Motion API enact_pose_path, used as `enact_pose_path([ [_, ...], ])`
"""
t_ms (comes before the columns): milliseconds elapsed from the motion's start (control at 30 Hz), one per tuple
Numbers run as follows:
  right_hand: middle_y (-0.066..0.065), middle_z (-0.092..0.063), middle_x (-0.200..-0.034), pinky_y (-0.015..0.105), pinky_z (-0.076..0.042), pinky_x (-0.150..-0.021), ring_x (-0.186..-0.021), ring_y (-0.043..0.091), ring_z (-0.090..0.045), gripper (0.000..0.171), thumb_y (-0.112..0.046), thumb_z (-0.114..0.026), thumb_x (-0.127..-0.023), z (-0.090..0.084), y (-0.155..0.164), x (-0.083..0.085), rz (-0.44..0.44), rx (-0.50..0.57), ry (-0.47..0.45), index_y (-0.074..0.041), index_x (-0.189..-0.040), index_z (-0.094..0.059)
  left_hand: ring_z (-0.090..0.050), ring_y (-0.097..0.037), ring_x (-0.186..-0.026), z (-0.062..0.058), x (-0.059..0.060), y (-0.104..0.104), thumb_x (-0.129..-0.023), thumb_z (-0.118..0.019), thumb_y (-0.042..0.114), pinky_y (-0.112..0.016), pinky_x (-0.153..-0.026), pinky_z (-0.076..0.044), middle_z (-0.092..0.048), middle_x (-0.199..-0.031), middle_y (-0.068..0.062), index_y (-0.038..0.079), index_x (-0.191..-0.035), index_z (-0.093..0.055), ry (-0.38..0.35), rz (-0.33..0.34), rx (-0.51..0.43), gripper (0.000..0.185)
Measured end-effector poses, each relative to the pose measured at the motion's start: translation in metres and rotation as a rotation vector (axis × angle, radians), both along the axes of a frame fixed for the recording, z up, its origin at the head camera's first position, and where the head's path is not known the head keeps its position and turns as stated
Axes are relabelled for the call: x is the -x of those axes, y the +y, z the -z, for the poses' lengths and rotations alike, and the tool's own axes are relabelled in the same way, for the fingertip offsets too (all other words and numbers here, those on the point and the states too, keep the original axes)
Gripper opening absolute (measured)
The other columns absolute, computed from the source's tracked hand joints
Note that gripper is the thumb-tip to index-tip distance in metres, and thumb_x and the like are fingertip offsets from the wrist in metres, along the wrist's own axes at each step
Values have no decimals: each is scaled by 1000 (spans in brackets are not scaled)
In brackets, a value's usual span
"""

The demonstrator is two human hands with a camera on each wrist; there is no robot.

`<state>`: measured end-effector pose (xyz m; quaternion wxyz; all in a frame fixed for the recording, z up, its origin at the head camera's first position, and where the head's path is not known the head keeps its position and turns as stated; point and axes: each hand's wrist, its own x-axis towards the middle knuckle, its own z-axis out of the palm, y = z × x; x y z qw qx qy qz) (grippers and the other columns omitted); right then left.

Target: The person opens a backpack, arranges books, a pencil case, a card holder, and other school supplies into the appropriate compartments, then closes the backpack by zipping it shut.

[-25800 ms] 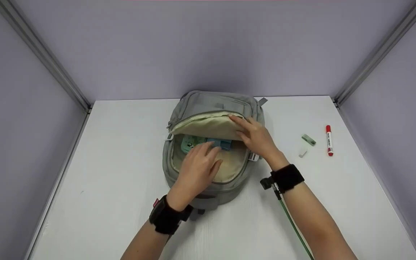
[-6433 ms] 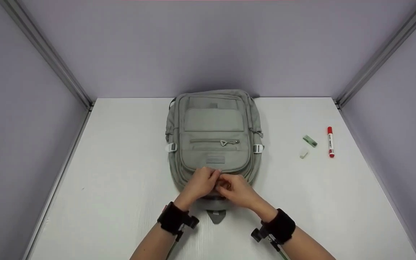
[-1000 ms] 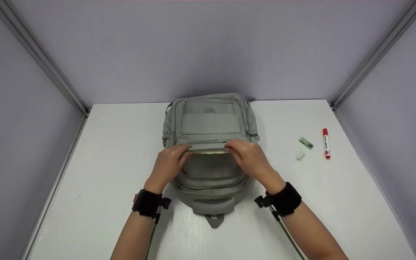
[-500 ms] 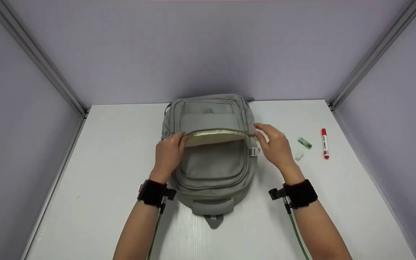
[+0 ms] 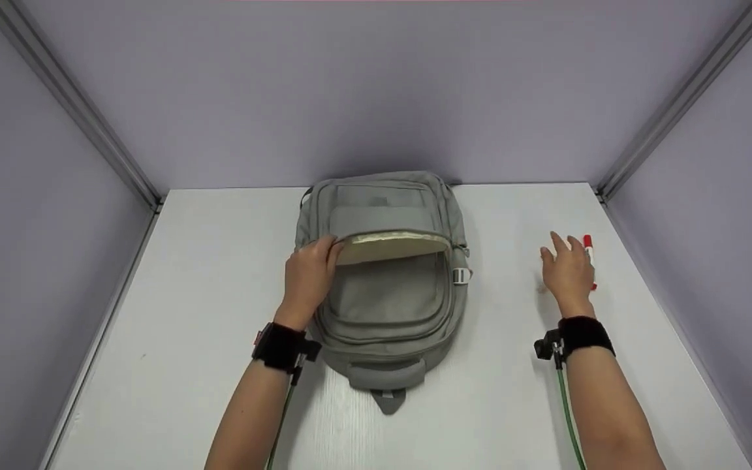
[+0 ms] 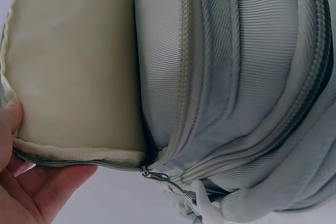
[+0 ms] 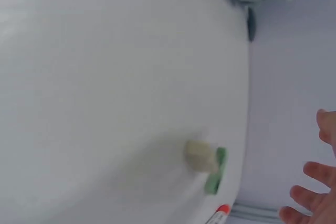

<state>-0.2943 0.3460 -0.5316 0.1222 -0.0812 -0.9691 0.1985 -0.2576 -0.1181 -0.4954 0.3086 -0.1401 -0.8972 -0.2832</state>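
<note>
Head view: grey backpack (image 5: 386,294), flap (image 5: 392,247) open

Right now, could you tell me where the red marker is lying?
In the head view the red marker lies on the white table to the right of the backpack, just beyond the right hand, which partly hides it.

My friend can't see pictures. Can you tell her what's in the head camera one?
A left hand holds open the front flap of a grey backpack on a white table. The right hand reaches, fingers spread, over a red marker.

Head view overhead; 2 wrist close-ups.
</note>
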Motion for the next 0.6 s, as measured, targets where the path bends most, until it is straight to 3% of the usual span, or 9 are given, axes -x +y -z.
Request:
enact_pose_path([
  [200,41,-15,-149,69,-18,-105,-134,61,-17,54,-36,-34,-107,19,27,-5,120,45,-179,-3,-149,-36,-55,-21,-48,4,-1,0,-99,-61,25,-38,-42,-41,-56,-59,-6,5,-86,-64,9,9,9,24],
  [333,45,-10,-146,71,-28,-98,-128,64,-26,61,-42,-21,-107,21,36,-7,158,83,-326,-2,-152,-27,-51,-19,-46,5,0,0,-99,-61,26,-36,-42,-40,-53,-58,-4,6,-86,-64,11,18,-4,24],
  [467,48,-21,-137,71,-38,-87,-117,65,-36,58,-36,-17,-107,22,44,-13,161,92,-440,1,-150,-28,-51,-18,-47,7,-1,-1,-98,-61,27,-36,-42,-40,-54,-59,-4,5,-89,-65,-1,24,-4,24],
  [600,45,-41,-120,64,-47,-76,-107,60,-46,49,-22,-24,-106,25,52,-22,133,43,-460,11,-137,-42,-53,-19,-48,7,-2,0,-99,-61,26,-38,-43,-41,-56,-60,-5,5,-90,-66,-7,27,-2,23],
])
